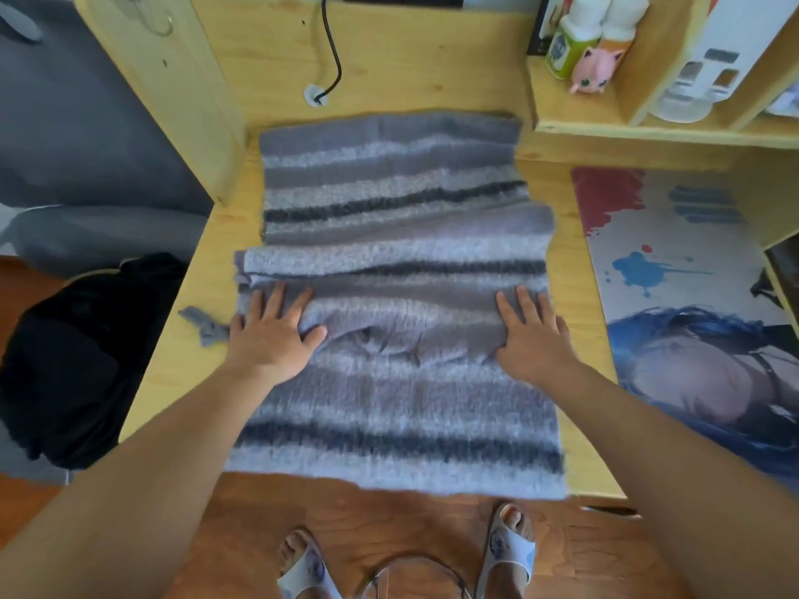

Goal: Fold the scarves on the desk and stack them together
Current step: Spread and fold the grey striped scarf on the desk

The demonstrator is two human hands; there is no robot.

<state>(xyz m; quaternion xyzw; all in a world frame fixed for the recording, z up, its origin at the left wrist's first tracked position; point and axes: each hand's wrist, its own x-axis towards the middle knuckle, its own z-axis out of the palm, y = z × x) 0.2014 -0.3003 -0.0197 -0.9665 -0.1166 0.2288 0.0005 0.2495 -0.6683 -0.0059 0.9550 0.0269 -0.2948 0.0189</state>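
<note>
We press both hands, left [270, 335] and right [534, 335], fingers straight, flat on the striped scarf [389, 218] spread across the counter [570, 296], apparently smoothing a fold, and next we likely need to double it over again.

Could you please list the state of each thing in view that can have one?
Grey striped woolly scarf: spread on desk, partly folded, bunched between hands.
Left hand: flat, pressing scarf.
Right hand: flat, pressing scarf.
Black cable: runs into desk's hole.
Pink toy: on shelf.
</note>
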